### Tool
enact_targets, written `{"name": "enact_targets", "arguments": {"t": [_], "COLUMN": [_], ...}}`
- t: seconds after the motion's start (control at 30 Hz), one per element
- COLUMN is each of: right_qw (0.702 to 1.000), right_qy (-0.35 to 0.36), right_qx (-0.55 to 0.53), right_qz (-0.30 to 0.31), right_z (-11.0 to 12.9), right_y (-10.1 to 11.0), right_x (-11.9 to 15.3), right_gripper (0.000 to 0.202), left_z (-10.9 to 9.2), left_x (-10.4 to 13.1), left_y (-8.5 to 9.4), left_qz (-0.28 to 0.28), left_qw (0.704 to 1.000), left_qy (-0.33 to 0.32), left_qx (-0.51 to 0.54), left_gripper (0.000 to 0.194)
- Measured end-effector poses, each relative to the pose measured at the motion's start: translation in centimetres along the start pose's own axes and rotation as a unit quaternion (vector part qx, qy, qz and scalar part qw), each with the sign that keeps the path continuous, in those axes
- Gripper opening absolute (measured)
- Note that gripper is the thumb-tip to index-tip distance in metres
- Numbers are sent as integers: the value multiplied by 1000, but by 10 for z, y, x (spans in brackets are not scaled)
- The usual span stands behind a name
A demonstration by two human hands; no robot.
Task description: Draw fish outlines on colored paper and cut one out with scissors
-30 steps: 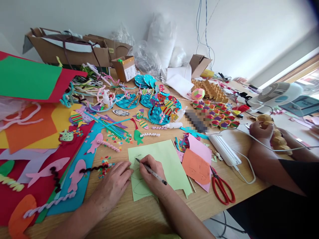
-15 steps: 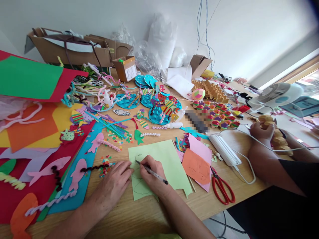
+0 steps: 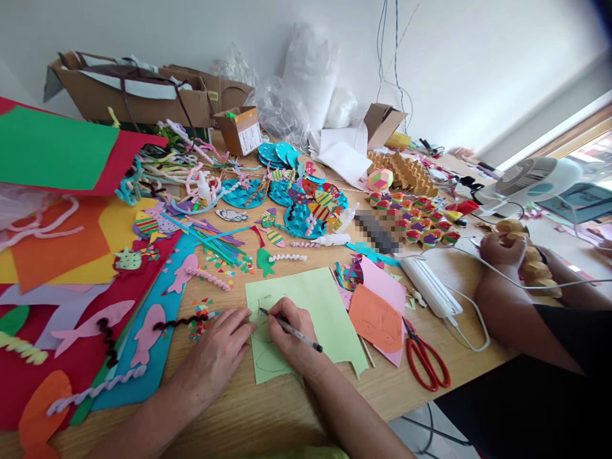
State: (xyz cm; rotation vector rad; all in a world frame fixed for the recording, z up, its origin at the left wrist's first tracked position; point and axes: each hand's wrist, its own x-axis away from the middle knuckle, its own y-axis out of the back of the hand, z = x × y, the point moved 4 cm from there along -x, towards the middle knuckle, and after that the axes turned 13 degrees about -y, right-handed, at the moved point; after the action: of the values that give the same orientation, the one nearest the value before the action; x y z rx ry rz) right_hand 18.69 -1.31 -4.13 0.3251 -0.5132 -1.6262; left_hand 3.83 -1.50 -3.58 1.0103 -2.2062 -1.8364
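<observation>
A light green sheet of paper (image 3: pixel 325 312) lies on the table before me, with thin outlines drawn along its left part. My right hand (image 3: pixel 292 331) rests on the sheet, its fingers closed round a pen (image 3: pixel 299 333). The pen's tip is at a small outline near the upper left of the paper. Fingers stretched out and lying flat, my left hand (image 3: pixel 224 344) touches the sheet's left edge and holds nothing. Beside it lie small colored paper scraps (image 3: pixel 203 322) and a pink paper fish (image 3: pixel 152 331) with a dark twisted pipe cleaner.
Red-handled scissors (image 3: pixel 427 363) lie right of an orange paper piece (image 3: pixel 376 319). A white power strip (image 3: pixel 431 288) trails cables farther right. Another person's hands (image 3: pixel 504 252) hold egg-carton material at the right. Blue painted plates (image 3: pixel 306 220) and glue bottles stand behind the sheet.
</observation>
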Motion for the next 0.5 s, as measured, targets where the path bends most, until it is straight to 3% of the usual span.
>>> {"name": "enact_targets", "arguments": {"t": [0.5], "right_qw": [1000], "right_qy": [14], "right_qx": [2], "right_qz": [16], "right_z": [3], "right_y": [1], "right_x": [1], "right_gripper": [8], "left_z": [1], "left_x": [1], "left_y": [-2], "left_qz": [7], "left_qw": [1000], "left_qy": [5], "left_qx": [-1], "left_gripper": [25]}}
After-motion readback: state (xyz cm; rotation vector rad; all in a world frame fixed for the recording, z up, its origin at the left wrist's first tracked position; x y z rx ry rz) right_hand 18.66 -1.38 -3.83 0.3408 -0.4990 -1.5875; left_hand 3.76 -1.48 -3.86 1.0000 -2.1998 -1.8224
